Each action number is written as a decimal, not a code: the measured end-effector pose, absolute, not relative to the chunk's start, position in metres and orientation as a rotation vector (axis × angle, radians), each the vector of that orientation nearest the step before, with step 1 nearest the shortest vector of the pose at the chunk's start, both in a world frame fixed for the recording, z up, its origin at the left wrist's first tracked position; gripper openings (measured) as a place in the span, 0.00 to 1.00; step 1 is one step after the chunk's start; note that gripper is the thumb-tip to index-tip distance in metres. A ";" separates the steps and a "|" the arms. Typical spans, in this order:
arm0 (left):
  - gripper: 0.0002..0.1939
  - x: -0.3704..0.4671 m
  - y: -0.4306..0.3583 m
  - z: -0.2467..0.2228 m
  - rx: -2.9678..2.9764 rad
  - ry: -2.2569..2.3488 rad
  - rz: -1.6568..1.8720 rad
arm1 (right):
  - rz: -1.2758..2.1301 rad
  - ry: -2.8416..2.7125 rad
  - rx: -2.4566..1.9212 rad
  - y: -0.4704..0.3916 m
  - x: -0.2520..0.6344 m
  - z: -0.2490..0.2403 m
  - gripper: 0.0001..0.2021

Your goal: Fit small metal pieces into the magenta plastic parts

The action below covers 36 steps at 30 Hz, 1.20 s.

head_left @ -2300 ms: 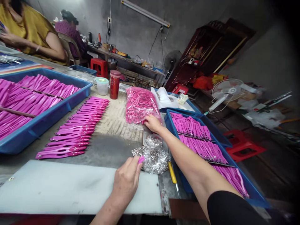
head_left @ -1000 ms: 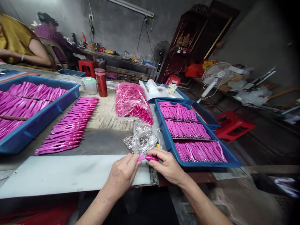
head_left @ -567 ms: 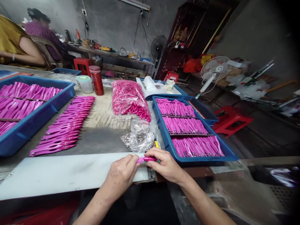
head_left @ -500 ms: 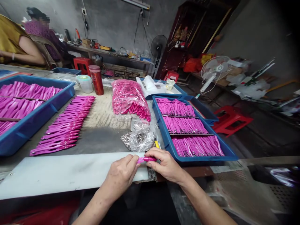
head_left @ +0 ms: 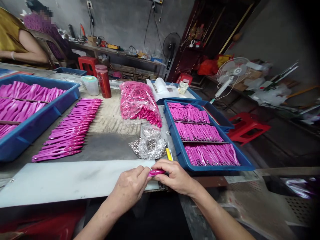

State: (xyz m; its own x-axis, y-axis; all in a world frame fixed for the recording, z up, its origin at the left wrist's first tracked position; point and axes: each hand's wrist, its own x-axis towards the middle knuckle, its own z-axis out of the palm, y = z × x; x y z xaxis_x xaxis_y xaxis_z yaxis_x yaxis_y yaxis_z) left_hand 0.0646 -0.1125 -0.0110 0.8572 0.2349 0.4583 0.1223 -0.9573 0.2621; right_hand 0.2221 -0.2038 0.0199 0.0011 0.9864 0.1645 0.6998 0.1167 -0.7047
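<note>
My left hand [head_left: 132, 183] is closed, its thumb and fingers pinching the left end of a slim pink plastic handle that is mostly hidden in the grip. My right hand [head_left: 175, 175] is closed on the glossy magenta tapered piece [head_left: 157, 172] at the handle's other end. Both hands are close together over the right end of a white board [head_left: 75, 180]. Just beyond them lies a clear plastic bag of small metal parts [head_left: 150, 145], with a yellow pen-like tool [head_left: 169, 154] beside it. A row of pink handles with magenta tips [head_left: 71, 130] lies to the left.
Blue trays of pink handles stand at left [head_left: 50, 116] and right [head_left: 212, 166]. A bag of magenta pieces [head_left: 140, 100], a red tumbler [head_left: 103, 81] and a lidded tub [head_left: 90, 85] stand farther back. Another person's arm [head_left: 32, 50] is at far left; a red stool [head_left: 247, 128] is at right.
Less of the pink handle shows between my hands; my left fingers now meet the magenta piece. The view has shifted slightly, and both hands keep hold.
</note>
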 end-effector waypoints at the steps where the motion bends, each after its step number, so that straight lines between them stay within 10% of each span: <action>1: 0.08 0.064 -0.112 -0.010 2.807 0.276 0.732 | 0.573 -1.753 -1.658 -0.205 0.222 0.020 0.07; 36: 0.09 0.062 -0.115 -0.005 2.854 0.293 0.633 | 0.512 -1.792 -1.579 -0.205 0.219 0.013 0.09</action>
State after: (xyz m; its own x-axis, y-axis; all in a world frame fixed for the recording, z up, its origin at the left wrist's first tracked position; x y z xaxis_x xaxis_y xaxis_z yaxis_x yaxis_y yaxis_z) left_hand 0.0619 -0.1148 -0.0051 0.8883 0.2354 0.3943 0.1481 -0.9596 0.2392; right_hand 0.2190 -0.2051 0.0131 -0.0279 0.9722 0.2324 0.7026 0.1844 -0.6872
